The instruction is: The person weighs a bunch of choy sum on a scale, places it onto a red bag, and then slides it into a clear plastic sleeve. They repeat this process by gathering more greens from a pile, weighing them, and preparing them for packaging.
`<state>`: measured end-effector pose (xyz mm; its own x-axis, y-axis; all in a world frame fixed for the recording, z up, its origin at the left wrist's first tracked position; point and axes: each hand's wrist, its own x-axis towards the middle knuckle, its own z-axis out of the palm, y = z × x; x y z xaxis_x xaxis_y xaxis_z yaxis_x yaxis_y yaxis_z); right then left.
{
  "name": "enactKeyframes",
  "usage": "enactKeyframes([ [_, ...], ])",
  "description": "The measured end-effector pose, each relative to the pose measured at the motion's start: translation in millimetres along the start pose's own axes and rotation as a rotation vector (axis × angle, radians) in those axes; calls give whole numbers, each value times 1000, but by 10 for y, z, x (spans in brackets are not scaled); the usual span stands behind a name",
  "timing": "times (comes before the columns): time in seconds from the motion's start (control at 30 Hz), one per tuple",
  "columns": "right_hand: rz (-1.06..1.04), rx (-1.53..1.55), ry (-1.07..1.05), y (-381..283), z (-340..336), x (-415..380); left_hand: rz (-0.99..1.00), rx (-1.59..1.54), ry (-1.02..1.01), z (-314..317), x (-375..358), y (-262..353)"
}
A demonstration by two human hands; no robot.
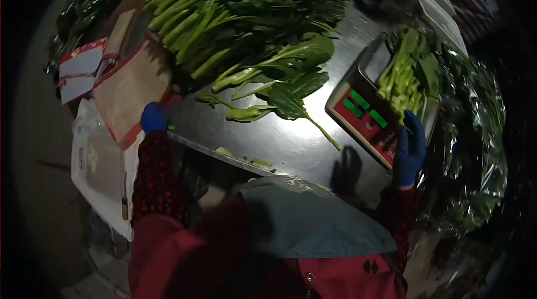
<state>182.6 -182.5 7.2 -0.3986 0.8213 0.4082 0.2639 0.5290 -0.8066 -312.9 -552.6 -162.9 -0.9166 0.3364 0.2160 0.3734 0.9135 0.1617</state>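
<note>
My left hand (154, 118), in a blue glove, is closed at the edge of a flat, see-through plastic bag (134, 83) with red-orange borders, by the table's left edge. Over on the right, my gloved right hand (410, 151) has its fingers stretched out, the tips at the cut stem ends of a bunch of leafy greens (407, 75). That bunch lies in the tray of a digital scale (362, 131), whose red panel has lit green displays; the digits are unreadable. Loose green stalks (268, 111) are on the metal table (302, 148) between my hands.
A large heap of leafy greens (240, 13) covers the back of the table. Plastic-wrapped greens (475, 131) stand right of the scale. To the left are a white card with red edging (81, 69) and a white plastic package (98, 153). Cut scraps (262, 162) lie along the front edge.
</note>
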Motion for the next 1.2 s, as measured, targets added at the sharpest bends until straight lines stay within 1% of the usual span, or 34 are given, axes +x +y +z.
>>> enactKeyframes([
  [0.03, -61, -71, 7, 70, -19, -34, -34, 83, 78, 108, 69, -101],
  [0.07, -121, -145, 8, 124, -69, -77, 55, 73, 124, 138, 106, -211],
  [0.1, -142, -167, 29, 91, -94, -135, 20, 28, 179, 132, 157, -254],
  [0.13, -130, -196, 49, 85, -165, -193, -27, -13, 235, 90, 196, -286],
  [0.2, -63, -197, 71, 115, -255, -291, -115, -97, 416, -62, 233, -324],
  [0.23, -54, -209, 85, 185, -314, -332, -98, -107, 408, -83, 231, -343],
  [0.3, 20, -175, 152, 335, -432, -399, -67, -953, 273, -125, 246, -337],
  [0.4, 8, -186, 197, 338, -507, -321, 167, -807, 274, -836, -443, 1221],
  [0.47, -9, -180, 212, 431, -524, -235, 622, -679, 348, -774, -676, 1787],
  [0.5, -31, -168, 224, 484, -532, -182, 651, -724, 162, -832, -863, 2090],
  [0.53, -32, -179, 242, 526, -543, -134, 729, -752, 21, -837, -1010, 2328],
  [0.57, 10, -156, 238, 565, -554, -87, 795, -779, -129, -841, -1156, 2567],
  [0.6, 51, -132, 233, 593, -570, -28, 906, -788, -234, -786, -1276, 2732],
  [0.63, 59, -108, 244, 613, -580, 47, 922, -799, -236, -795, -1378, 2912],
  [0.67, 59, -118, 258, 669, -611, 117, 1034, -790, -212, -811, -1474, 3076],
  [0.7, 120, -198, 250, 757, -636, 185, 1143, -778, -185, -811, -1522, 3184],
  [0.73, 181, -275, 243, 848, -661, 259, 1155, -784, -182, -722, -1546, 3191],
  [0.77, 166, -341, 236, 922, -684, 329, 1151, -668, -345, -599, -1580, 3145],
  [0.8, 169, -342, 248, 982, -695, 393, 1139, -544, -506, -498, -1613, 3095],
  [0.87, 296, -507, 133, 1078, -691, 511, 1152, -555, -465, -518, -1651, 3087],
  [0.9, 300, -505, 140, 1161, -689, 564, 1152, -568, -425, -529, -1649, 3097],
  [0.93, 355, -546, 51, 1221, -672, 615, 1157, -566, -426, -559, -1639, 3114],
  [0.97, 408, -585, -41, 1266, -665, 644, 1178, -554, -471, -609, -1631, 3130],
  [1.0, 408, -583, -39, 1296, -679, 658, 1200, -542, -514, -653, -1619, 3148],
  [1.03, 483, -405, 1, 1282, -694, 680, 1201, -540, -511, -684, -1611, 3169],
  [1.07, 554, -224, 42, 1275, -710, 699, 1206, -521, -565, -710, -1604, 3193],
  [1.1, 553, -222, 46, 1264, -736, 679, 1212, -501, -619, -720, -1592, 3221],
  [1.13, 391, -124, 223, 1239, -774, 605, 1217, -500, -618, -710, -1565, 3239],
  [1.17, 229, -27, 397, 1221, -817, 504, 1213, -462, -667, -690, -1529, 3250],
  [1.2, 234, -28, 403, 1234, -868, 381, 1210, -423, -719, -675, -1504, 3267],
])
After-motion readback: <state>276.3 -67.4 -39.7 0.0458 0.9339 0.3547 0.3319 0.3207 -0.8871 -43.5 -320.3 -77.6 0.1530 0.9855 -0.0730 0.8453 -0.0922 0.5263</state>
